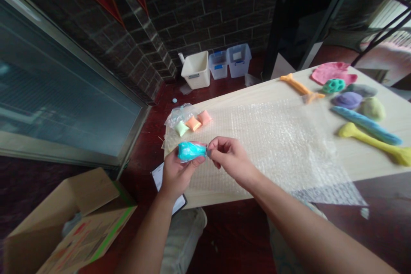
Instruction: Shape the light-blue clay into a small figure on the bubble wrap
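Observation:
My left hand point(176, 172) grips a small turquoise clay packet point(191, 151) above the near left corner of the wooden table point(369, 158). My right hand point(228, 154) pinches the packet's right end with thumb and fingers closed. Under both hands lies a sheet of bubble wrap point(282, 141). Three more small packets, green point(181, 128), orange point(193, 123) and pink point(204, 117), sit by a clear plastic bag point(180, 112) at the table's left edge.
Shaped clay pieces lie at the table's right: an orange bone point(298, 87), pink slab point(332, 71), blue roll point(366, 125), yellow bone point(375, 142). A phone point(160, 177) lies at the near corner. An open cardboard box point(73, 227) stands on the floor; plastic bins point(218, 65) line the brick wall.

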Motion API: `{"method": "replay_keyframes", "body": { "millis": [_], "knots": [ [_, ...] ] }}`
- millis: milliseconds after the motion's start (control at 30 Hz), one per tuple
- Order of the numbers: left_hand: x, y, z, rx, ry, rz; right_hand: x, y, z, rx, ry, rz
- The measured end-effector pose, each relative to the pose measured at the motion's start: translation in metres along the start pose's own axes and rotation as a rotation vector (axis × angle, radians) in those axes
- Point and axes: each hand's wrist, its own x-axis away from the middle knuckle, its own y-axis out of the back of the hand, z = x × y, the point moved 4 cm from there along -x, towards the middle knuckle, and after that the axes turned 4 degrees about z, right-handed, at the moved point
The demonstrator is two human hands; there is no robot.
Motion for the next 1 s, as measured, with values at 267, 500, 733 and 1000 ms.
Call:
{"method": "replay_keyframes", "body": {
  "millis": [267,500,733,1000],
  "knots": [
    [-0.002,0.008,-0.008,-0.107,-0.05,-0.101,0.004,0.003,0.002,0.249,0.174,-0.033],
    [-0.001,0.007,-0.011,-0.17,-0.071,-0.086,0.012,0.003,0.009,0.518,0.28,-0.035],
    [0.002,0.008,-0.006,-0.128,-0.021,-0.026,0.011,0.0,-0.001,0.294,0.15,-0.035],
    [0.0,0.004,-0.015,-0.282,-0.07,0.079,0.006,0.001,-0.006,0.218,0.08,-0.049]
  ]
}}
